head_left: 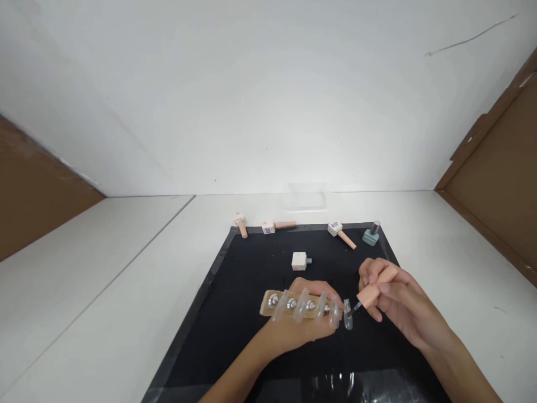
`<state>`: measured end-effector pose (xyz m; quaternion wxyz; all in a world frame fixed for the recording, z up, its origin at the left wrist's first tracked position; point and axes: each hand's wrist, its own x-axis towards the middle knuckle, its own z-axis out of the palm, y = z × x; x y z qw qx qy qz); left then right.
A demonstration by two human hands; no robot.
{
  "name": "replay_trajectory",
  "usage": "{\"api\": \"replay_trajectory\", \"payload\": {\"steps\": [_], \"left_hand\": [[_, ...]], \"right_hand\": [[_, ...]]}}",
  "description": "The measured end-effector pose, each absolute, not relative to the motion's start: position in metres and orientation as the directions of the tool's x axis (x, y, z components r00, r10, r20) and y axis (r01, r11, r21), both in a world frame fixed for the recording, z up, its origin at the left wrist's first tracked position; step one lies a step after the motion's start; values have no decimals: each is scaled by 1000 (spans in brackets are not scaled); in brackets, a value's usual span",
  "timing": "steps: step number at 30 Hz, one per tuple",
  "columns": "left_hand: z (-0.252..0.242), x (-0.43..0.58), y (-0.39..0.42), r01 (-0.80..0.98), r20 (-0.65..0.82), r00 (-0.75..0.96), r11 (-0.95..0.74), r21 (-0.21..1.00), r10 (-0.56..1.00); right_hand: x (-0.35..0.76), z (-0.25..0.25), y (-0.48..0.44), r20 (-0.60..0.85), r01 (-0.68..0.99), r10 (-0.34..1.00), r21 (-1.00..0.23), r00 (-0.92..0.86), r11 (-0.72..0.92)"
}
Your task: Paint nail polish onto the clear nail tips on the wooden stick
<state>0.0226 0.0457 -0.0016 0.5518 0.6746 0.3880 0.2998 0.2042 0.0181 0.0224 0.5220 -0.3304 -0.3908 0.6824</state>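
Note:
My left hand [308, 330] is closed round a beige nail-tip holder strip [265, 305] with silver balls along it. Several clear false nails [301, 305] stick up across the strip. One more clear false nail [348, 320] is at the strip's right end. In my right hand [398, 305] is a nail polish brush [377, 286] with a peach cap, gripped between thumb and fingers. Its dark bristle tip meets or nearly meets that end nail. Beyond my left hand, a white square polish bottle [299, 261] lies uncapped on its side, neck to the right.
Along the black mat's [235, 313] far edge lie white bottles with peach caps: one at left [240, 221], one near the middle [269, 226], one at right [335, 228]. A teal bottle [371, 237] is at the far right corner. Behind is a clear plastic tray [304, 201]. Brown panels flank the white table.

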Motion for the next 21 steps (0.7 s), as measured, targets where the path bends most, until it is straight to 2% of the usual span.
{"api": "replay_trajectory", "payload": {"steps": [8, 16, 21], "left_hand": [[4, 23, 46, 190, -36, 531, -77, 979, 847], [0, 21, 46, 173, -31, 535, -73, 982, 844], [-3, 21, 46, 173, -11, 543, -99, 980, 840]], "right_hand": [[204, 22, 17, 8, -354, 974, -932, -224, -74], [205, 17, 17, 134, -267, 965, -961, -224, 72], [204, 13, 17, 149, -219, 971, -970, -187, 107]]}}
